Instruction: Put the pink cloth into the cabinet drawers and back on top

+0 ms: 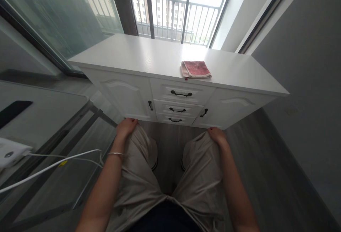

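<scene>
My left hand (pixel 127 126) rests on my left knee, fingers laid over the beige trousers (pixel 141 164) and holding nothing. On the other knee lies my right hand (pixel 217 134), likewise without anything in it. A folded red cloth (pixel 196 69) with a pale border sits near the front edge of a white cabinet (pixel 149 56). The cabinet stands just beyond my knees, apart from both hands. Its top drawer handle (pixel 181 94), and the others below and beside it, are dark metal.
To the left is a table (pixel 53 100) with a metal frame, a black flat object (pixel 16 111) and a white power strip or adapter (pixel 13 152). A white cable (pixel 53 166) runs from that side. Behind the cabinet are windows and a balcony railing (pixel 170 15); a grey wall (pixel 301 58) stands right.
</scene>
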The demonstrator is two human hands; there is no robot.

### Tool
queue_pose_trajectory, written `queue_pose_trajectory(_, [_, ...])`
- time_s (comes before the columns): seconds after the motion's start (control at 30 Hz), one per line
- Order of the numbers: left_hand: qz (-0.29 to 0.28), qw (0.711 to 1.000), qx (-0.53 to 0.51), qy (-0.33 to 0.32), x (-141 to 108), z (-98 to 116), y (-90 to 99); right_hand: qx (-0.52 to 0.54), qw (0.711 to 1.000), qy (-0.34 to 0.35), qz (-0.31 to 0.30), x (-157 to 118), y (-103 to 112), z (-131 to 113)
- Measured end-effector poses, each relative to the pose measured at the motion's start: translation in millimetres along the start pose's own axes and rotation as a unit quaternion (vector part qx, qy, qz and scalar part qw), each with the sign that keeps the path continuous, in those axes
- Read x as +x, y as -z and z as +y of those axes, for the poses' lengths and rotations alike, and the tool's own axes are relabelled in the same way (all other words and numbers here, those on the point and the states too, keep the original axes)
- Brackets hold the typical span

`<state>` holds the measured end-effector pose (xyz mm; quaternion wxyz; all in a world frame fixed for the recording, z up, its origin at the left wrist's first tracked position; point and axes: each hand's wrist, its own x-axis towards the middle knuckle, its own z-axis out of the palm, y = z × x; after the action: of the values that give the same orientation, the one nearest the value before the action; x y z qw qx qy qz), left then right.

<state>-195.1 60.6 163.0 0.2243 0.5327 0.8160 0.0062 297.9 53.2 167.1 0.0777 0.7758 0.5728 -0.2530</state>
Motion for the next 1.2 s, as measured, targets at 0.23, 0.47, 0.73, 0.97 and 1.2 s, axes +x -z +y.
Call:
queue_pose_trajectory(0.23, [-0.007,1.000,0.003,0.016,0.6,-2.3,3.2,0.004,1.000,-0.003,0.001,0.9,-0.1,2.7])
queue_pose_trajectory(0.47, [-0.017,1.000,0.007,0.016,2.9,-2.8,3.7,0.000,1.000,-0.015,-0.006,1.9,1.0,1.5])
queue_pose_trajectory(0.73, [-0.002,1.000,0.001,0.016,1.4,-2.0,2.9,0.013,1.000,-0.017,-0.003,3.8,-0.2,3.0])
queue_pose_trajectory(0.97, [-0.009,1.000,0.004,0.019,2.2,0.7,4.2,0.007,1.000,-0.027,-0.012,5.1,0.7,2.9])
queue_pose_trajectory(1.2, [-0.010,1.000,0.013,0.019,3.7,-0.6,3.9,0.002,1.000,-0.021,-0.013,5.2,1.6,3.2])
